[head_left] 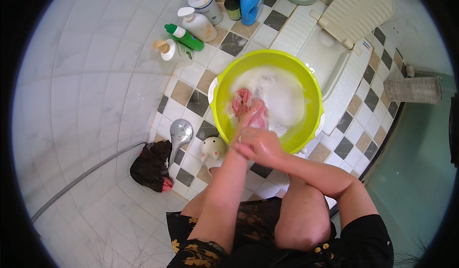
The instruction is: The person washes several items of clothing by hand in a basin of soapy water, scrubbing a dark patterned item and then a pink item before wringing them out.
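Observation:
A lime-green basin (313, 79) with white handles holds sudsy water, and a wet pink cloth (242, 101) lies bunched at the left of its foam. Over the basin's near rim reaches my left hand (249, 117), soapy, its fingers stretched out against the cloth; the fingertips are partly lost among pink folds and suds. My right hand (260, 146) crosses over from the right. Its fingers are wrapped round my left wrist, just above the basin's near edge. Foam clings to the skin of both hands.
Several pump bottles (198, 25) and a blue bottle (251, 3) line the wall at far left. A white washboard (358, 10) leans behind a white tub (315, 53). A shower head (181, 132), dark wet cloth (152, 166) and white animal-faced slipper (213, 148) lie left of the basin.

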Tool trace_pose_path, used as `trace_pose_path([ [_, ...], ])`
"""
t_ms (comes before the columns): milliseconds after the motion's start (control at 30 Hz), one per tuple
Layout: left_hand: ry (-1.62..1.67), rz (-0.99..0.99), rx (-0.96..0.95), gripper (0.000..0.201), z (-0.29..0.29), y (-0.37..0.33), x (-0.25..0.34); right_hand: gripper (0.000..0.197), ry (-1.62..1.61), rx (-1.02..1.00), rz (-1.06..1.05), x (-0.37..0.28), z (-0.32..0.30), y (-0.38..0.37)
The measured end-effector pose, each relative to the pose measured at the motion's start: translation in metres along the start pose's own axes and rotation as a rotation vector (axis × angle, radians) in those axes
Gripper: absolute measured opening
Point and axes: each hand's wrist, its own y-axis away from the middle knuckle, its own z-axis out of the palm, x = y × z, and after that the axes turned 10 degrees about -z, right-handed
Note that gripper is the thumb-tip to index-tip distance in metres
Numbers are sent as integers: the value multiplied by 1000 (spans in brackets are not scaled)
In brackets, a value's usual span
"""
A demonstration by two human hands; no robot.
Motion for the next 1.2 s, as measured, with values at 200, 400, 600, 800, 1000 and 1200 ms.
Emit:
trace_pose_path([
  [200, -74, 339, 14, 53, -12, -40, -26, 10, 225, 324, 243, 65, 16, -20],
  [400, -157, 336, 83, 52, -37, -42, -12, 17, 127, 240, 143, 64, 29, -14],
  [600, -138, 167, 245, 54, 9, -18, -17, 20, 343, 269, 456, 198, 4, -4],
  [800, 86, -11, 377, 68, 4, -17, 4, 17, -458, 131, 575, 166, 38, 18],
  [1000, -888, 527, 122, 49, -85, -62, 13, 13, -195, -34, 54, -4, 12, 8],
  [1200, 68, 142, 4, 34, -45, -71, -32, 13, 290, 387, 466, 87, 18, -20],
])
